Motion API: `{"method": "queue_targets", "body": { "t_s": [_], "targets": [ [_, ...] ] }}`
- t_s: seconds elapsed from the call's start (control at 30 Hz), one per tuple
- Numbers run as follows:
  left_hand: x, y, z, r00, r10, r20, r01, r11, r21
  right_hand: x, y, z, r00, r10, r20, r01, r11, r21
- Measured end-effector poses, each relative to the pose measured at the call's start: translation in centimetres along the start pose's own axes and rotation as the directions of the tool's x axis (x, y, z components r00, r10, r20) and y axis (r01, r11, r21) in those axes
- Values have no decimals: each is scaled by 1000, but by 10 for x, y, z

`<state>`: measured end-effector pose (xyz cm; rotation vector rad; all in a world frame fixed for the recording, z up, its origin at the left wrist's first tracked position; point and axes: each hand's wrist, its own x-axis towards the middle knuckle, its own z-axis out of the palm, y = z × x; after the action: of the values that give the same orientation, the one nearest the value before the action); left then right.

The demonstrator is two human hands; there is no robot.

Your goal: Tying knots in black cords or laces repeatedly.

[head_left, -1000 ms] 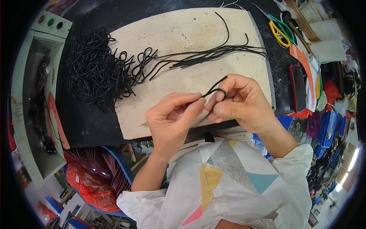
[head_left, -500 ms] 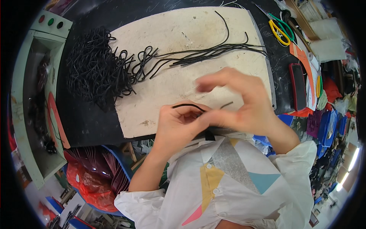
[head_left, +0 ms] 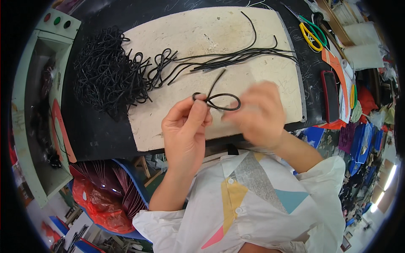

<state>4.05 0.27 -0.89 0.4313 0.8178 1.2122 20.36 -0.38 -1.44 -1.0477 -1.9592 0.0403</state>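
Note:
My left hand [head_left: 183, 133] pinches a thin black cord [head_left: 223, 94] between thumb and fingertips. The cord forms a loop toward the right, with one straight end sticking up and a small curl by the fingers. My right hand [head_left: 262, 116] is beside the loop's right end; its fingers are smeared by motion, so any touch is unclear. Beyond the hands, several straight black cords [head_left: 236, 58] lie across a pale board [head_left: 168, 33]. A tangled heap of looped black cords [head_left: 101, 69] covers the board's left edge and part of the black table [head_left: 101, 139].
Scissors [head_left: 310, 39] with yellow and green handles lie at the far right, near a dark phone-like object [head_left: 330, 97] with a red edge. On the left stands a pale metal box [head_left: 27, 122] with coloured buttons. A blue tub [head_left: 137, 181] holding a red plastic bag sits below the table edge.
Both hands have come apart. My left hand has risen slightly with the cord, whose loop is now plainly visible. My right hand has moved down, staying to the right of the loop.

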Motion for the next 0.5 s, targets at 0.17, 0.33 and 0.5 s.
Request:
{"method": "queue_targets", "body": {
  "t_s": [0.17,0.33,0.5],
  "targets": [
    [4,-7,-8,948,170,270,-296,781,549,6,-17,-2,996,66,-52,-68,997,-41],
    [0,5,-7,932,-161,325,31,928,372,17,-5,-16,573,584,575,-804,263,534],
    [-2,6,-3,964,-173,203,78,910,407,11,-12,-12,519,612,597,-763,16,646]
  ]
}}
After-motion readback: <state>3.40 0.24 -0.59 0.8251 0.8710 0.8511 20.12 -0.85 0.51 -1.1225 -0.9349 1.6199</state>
